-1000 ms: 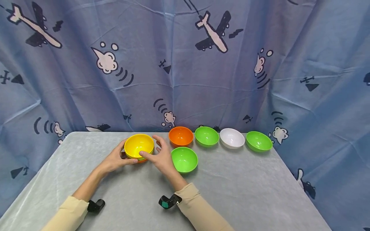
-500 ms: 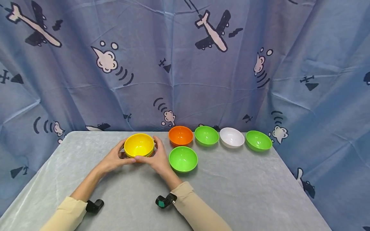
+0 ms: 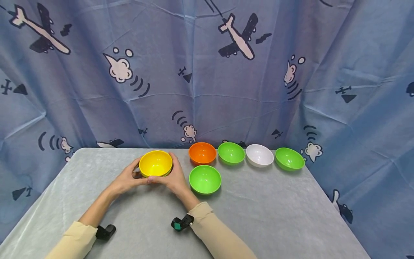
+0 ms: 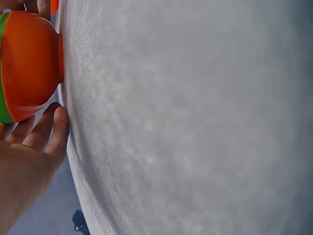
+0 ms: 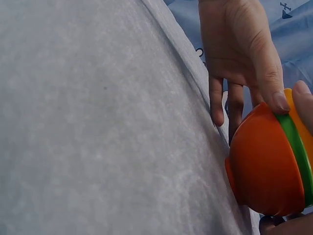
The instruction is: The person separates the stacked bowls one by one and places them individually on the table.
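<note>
A nested stack of bowls stands at the left of the table, with a yellow bowl (image 3: 156, 163) on top. Below it, a green bowl (image 5: 299, 152) shows as a thin band. The lowest is an orange bowl (image 4: 32, 63), its foot right at the cloth. My left hand (image 3: 124, 181) holds the stack from the left, its thumb near the front rim. From the right my right hand (image 3: 176, 180) grips the stack, its thumb on the upper rim and its fingers round the far side. The two thumbs meet in front.
Right of the stack sits a green bowl (image 3: 205, 180). Along the back edge stand another orange bowl (image 3: 202, 153), a second green bowl (image 3: 231, 153), a white bowl (image 3: 260, 155) and a third green bowl (image 3: 289, 159). A blue patterned curtain (image 3: 207, 79) hangs behind the grey-white table (image 3: 275, 216).
My right hand has closed in on the stack, its thumb moving from over the yellow bowl to the front rim beside the left thumb. The yellow bowl sits more evenly in the stack.
</note>
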Demonstrator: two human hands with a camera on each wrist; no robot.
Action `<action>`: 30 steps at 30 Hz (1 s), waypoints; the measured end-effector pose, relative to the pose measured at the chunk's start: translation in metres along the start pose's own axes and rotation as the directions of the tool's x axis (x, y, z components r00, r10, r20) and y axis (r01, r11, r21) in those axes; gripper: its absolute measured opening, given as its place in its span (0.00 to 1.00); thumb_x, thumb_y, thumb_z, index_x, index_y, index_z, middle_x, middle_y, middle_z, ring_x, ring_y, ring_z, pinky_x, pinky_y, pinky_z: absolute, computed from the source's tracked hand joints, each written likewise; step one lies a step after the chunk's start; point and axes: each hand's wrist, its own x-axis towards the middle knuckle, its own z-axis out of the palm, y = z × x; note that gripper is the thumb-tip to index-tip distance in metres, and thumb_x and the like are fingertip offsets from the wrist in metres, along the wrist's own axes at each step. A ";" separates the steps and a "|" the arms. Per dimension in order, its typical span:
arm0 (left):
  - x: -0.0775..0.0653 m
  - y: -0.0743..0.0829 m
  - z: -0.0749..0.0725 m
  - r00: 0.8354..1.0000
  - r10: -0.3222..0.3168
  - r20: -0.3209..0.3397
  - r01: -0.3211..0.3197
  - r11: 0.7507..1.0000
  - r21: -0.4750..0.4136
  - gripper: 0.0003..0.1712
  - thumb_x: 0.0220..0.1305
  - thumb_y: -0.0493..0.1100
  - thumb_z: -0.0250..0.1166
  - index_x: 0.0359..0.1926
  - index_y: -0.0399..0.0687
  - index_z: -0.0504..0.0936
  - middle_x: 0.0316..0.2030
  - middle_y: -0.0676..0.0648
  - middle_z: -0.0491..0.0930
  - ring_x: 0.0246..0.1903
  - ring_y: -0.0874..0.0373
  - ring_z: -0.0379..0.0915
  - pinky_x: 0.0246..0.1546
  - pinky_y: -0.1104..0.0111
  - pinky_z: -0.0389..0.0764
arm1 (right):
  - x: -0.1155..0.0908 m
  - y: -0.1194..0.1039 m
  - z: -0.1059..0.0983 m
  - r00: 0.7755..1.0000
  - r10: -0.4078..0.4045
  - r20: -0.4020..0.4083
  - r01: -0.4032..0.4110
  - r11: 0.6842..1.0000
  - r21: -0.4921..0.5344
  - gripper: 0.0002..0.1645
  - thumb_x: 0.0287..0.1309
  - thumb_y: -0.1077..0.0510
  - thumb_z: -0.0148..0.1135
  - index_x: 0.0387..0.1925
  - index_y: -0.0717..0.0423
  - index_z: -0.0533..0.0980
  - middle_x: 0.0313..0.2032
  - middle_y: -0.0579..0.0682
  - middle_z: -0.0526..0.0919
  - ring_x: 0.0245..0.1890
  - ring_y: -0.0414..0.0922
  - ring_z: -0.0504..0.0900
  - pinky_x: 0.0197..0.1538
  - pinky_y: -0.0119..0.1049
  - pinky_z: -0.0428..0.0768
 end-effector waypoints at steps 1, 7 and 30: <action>0.000 0.000 0.000 1.000 0.001 0.000 -0.001 1.000 0.003 0.54 0.63 0.37 0.74 0.79 0.37 0.48 0.73 0.31 0.55 0.62 0.30 0.68 0.56 0.52 0.76 | 0.000 0.000 0.000 1.000 0.002 0.002 -0.002 1.000 0.003 0.66 0.43 0.52 0.86 0.78 0.54 0.55 0.69 0.49 0.67 0.66 0.46 0.69 0.68 0.43 0.66; 0.000 0.001 0.000 1.000 -0.001 -0.002 0.001 1.000 0.007 0.54 0.63 0.38 0.74 0.80 0.39 0.49 0.72 0.31 0.56 0.61 0.31 0.69 0.57 0.47 0.74 | 0.002 0.000 0.001 1.000 0.000 -0.012 0.000 1.000 0.015 0.63 0.44 0.53 0.85 0.77 0.55 0.57 0.68 0.49 0.68 0.65 0.45 0.70 0.67 0.41 0.67; 0.002 -0.001 0.003 0.998 0.063 -0.016 -0.062 0.998 0.008 0.52 0.63 0.38 0.74 0.79 0.45 0.51 0.71 0.37 0.59 0.59 0.36 0.71 0.59 0.44 0.72 | 0.003 -0.027 -0.004 0.996 -0.073 -0.048 0.075 0.996 0.038 0.60 0.43 0.51 0.85 0.75 0.53 0.61 0.63 0.44 0.73 0.59 0.41 0.73 0.63 0.42 0.72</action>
